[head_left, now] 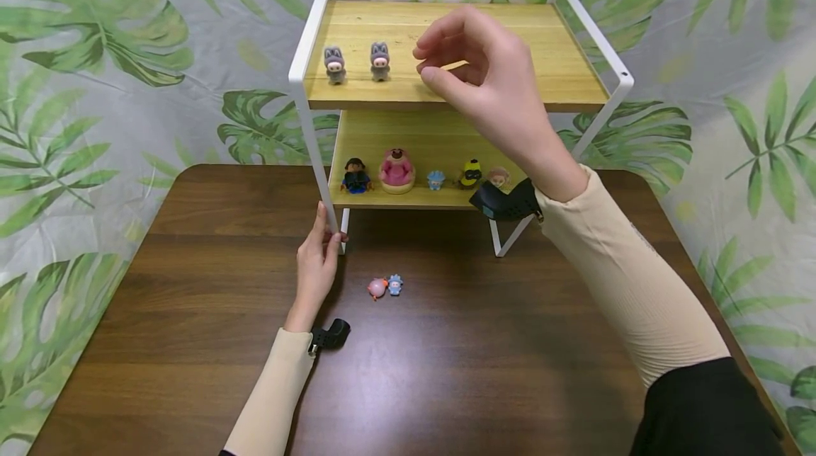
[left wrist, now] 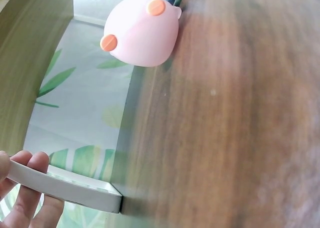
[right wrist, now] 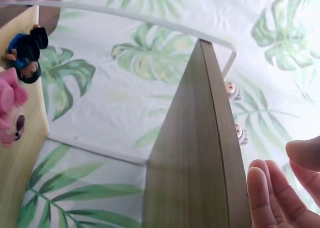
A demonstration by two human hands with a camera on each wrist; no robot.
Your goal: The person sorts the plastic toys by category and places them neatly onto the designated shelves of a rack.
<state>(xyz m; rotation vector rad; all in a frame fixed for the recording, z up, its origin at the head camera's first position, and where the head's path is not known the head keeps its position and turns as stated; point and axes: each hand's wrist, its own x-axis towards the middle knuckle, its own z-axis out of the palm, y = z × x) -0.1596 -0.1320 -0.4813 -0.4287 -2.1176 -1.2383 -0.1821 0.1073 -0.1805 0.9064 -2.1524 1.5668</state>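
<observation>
My left hand [head_left: 316, 258] holds the lower front part of the white metal leg [head_left: 314, 151] of a two-tier shelf; in the left wrist view its fingers [left wrist: 25, 205] lie around the white frame. Above the top board [head_left: 459, 24] hovers my right hand [head_left: 481, 63], fingers loosely bent, thumb apart from them, nothing seen between. Just left of it stand two grey rabbit-eared figurines, one nearer [head_left: 380, 61] and one by the left edge [head_left: 334, 65]. On the table in front of the shelf lie a pink round toy [head_left: 377, 288] with orange feet and a small blue figurine [head_left: 395, 285].
On the lower board [head_left: 414, 130] several toys stand in a row: a dark-haired figure [head_left: 355, 176], a pink bear [head_left: 397, 171], a small blue figurine [head_left: 436, 180], a yellow-and-black figure [head_left: 471, 174] and a pinkish one [head_left: 499, 177]. The brown table [head_left: 446, 371] spreads in front.
</observation>
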